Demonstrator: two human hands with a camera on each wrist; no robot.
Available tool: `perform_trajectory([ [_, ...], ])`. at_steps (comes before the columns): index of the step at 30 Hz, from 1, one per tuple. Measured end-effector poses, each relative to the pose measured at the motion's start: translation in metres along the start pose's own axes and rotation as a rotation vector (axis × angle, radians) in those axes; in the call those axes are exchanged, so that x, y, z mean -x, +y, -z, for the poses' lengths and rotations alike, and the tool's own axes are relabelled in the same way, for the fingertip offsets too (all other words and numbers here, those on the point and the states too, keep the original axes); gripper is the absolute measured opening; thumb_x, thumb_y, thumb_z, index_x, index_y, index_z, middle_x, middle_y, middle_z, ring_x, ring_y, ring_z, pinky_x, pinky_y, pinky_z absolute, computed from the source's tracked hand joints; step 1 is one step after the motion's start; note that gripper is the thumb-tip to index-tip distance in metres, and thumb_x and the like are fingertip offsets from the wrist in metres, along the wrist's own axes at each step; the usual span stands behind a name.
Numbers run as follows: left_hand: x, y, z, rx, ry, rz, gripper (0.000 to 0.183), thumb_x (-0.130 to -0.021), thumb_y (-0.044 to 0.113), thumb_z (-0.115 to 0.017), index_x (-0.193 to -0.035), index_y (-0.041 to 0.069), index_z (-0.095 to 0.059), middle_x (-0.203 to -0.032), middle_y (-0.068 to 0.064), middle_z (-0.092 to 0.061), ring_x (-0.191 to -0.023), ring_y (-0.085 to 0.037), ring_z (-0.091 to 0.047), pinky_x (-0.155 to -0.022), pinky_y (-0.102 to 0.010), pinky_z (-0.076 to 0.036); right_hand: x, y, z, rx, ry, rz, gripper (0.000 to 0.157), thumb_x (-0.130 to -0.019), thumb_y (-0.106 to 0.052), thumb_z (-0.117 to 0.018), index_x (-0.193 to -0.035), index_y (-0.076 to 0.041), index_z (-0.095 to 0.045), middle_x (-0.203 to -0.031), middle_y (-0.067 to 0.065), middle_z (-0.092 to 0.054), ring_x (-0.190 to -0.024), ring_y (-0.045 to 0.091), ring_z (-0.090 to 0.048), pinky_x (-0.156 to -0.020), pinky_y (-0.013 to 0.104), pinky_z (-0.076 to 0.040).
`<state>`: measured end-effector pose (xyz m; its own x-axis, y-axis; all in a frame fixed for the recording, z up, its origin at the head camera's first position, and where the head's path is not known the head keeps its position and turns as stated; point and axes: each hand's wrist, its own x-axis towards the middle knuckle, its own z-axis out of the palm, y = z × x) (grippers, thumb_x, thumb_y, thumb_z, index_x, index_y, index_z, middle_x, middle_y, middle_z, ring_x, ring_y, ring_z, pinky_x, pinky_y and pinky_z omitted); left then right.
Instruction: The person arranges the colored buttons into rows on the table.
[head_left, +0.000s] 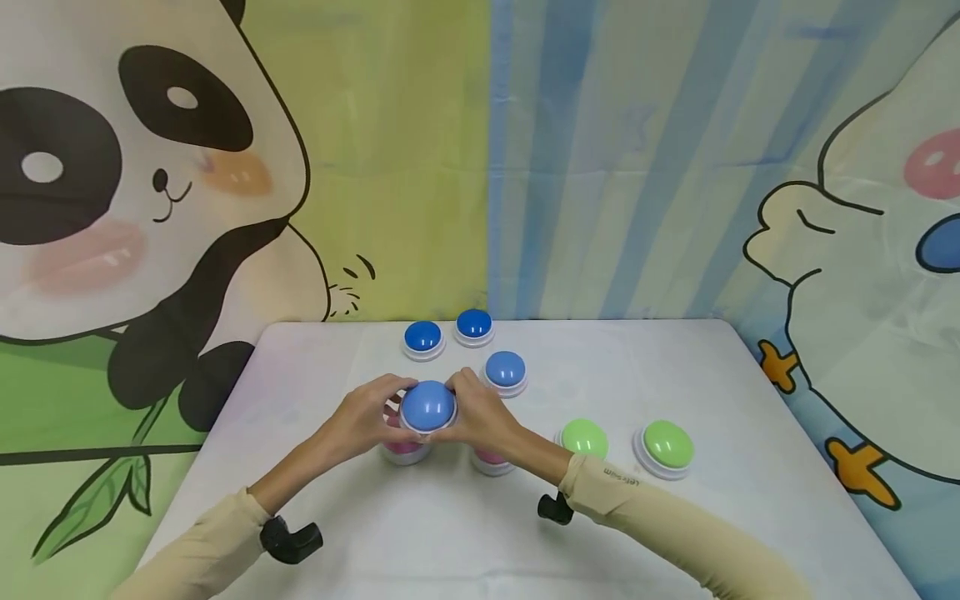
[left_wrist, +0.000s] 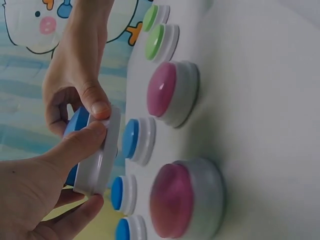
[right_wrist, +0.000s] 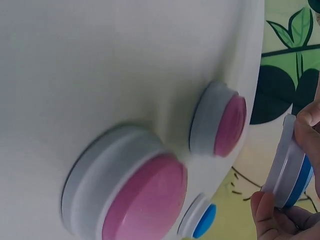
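A blue-domed push button (head_left: 428, 406) with a white base is held up off the table between both hands. My left hand (head_left: 371, 412) grips its left side, thumb low on the white rim. On the opposite side my right hand (head_left: 480, 412) pinches the rim, and the two thumbs nearly meet in the left wrist view. Beneath the hands stand two pink push buttons, one at the left (head_left: 405, 451) and one at the right (head_left: 492, 460), both partly hidden in the head view. Just behind the right hand sits another blue button (head_left: 506, 372).
Two more blue buttons stand near the table's back edge, one at the left (head_left: 423, 339) and one at the right (head_left: 474, 327). To the right are two green buttons, the nearer one (head_left: 585, 438) partly behind the right arm, the other (head_left: 666, 448) farther right. A cartoon-printed curtain (head_left: 405, 158) hangs behind the white table (head_left: 600, 533).
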<state>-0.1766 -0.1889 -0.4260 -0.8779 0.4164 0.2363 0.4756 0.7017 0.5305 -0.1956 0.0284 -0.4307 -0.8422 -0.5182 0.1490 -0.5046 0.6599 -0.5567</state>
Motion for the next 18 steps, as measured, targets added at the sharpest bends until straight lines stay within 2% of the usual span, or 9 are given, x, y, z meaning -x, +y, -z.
perform_trajectory([
  [5, 0.026, -0.001, -0.003, -0.027, 0.039, -0.017, 0.076, -0.062, 0.030, -0.091, -0.126, 0.006, -0.059, -0.113, -0.006, -0.066, -0.092, -0.016, -0.067, -0.072, -0.020, -0.058, 0.008, -0.013, -0.013, 0.021, -0.062, -0.012, 0.072, -0.066, -0.048, -0.087, -0.116, -0.011, -0.051, -0.106, 0.001, -0.054, -0.098, 0.012, -0.059, -0.088, 0.024, -0.056],
  [10, 0.055, -0.001, -0.009, -0.005, 0.056, -0.005, 0.075, -0.060, 0.029, -0.092, -0.124, 0.007, -0.060, -0.111, -0.002, -0.066, -0.089, -0.012, -0.067, -0.072, -0.014, -0.056, 0.021, -0.025, -0.026, 0.059, -0.098, 0.044, 0.075, -0.064, -0.049, -0.087, -0.116, -0.009, -0.051, -0.104, 0.001, -0.055, -0.095, 0.011, -0.061, -0.083, 0.020, -0.056],
  [14, 0.077, 0.000, -0.015, 0.032, 0.036, 0.023, 0.074, -0.060, 0.032, -0.092, -0.121, 0.007, -0.059, -0.108, 0.000, -0.065, -0.087, -0.011, -0.066, -0.070, -0.011, -0.054, 0.031, -0.032, -0.038, 0.040, -0.157, 0.061, 0.081, -0.063, -0.049, -0.088, -0.121, -0.008, -0.048, -0.109, 0.003, -0.056, -0.097, 0.012, -0.063, -0.082, 0.019, -0.056],
  [18, 0.094, -0.002, -0.025, 0.062, -0.010, 0.038, 0.072, -0.062, 0.038, -0.090, -0.120, 0.007, -0.059, -0.108, 0.000, -0.064, -0.086, -0.010, -0.065, -0.069, -0.011, -0.054, 0.041, -0.034, -0.053, 0.042, -0.194, 0.052, 0.081, -0.058, -0.048, -0.091, -0.115, -0.008, -0.049, -0.107, 0.003, -0.056, -0.088, 0.010, -0.062, -0.075, 0.015, -0.053],
])
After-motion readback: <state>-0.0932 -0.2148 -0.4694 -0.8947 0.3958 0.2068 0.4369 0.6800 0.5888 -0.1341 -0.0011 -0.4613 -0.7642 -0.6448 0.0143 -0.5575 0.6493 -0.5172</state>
